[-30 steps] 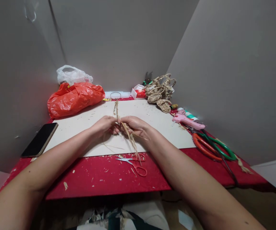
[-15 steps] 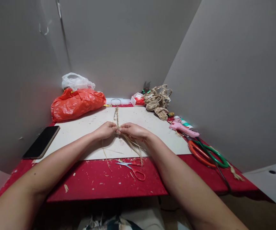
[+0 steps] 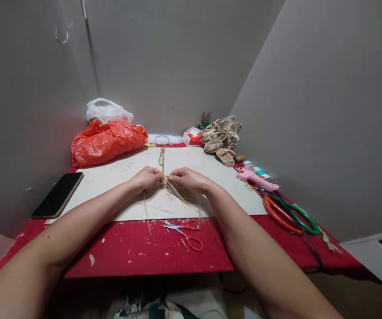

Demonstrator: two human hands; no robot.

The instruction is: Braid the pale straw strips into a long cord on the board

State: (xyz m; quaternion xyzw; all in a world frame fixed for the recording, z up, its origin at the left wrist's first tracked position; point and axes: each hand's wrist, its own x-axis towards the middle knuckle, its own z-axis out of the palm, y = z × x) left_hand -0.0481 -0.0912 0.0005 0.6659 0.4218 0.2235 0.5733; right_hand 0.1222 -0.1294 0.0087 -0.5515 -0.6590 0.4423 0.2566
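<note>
Grey partition walls (image 3: 184, 66) enclose your red-covered table (image 3: 111, 261), with a white sheet (image 3: 197, 159) spread over it. The braided straw cord (image 3: 163, 161) lies around the middle of that sheet, running from its far part down to your fingers. Your left hand (image 3: 148, 177) pinches the cord's near end between thumb and fingertips; your right hand (image 3: 188, 178) grips the loose straw strands (image 3: 176, 191) just beside it. The stretch beyond your hands looks plaited, while the strands fanning toward the sheet's near edge appear unworked, so I judge one section formed and those ends left over; the exact weave at your fingertips is too small to read. Red-handled scissors (image 3: 183, 227) rest just off the sheet's near edge, their blades parted. A phone (image 3: 58, 195) lies at the sheet's left edge, coiled rope (image 3: 222, 137) at its far right corner, and a pink glue gun (image 3: 257, 177) along its right side.
</note>
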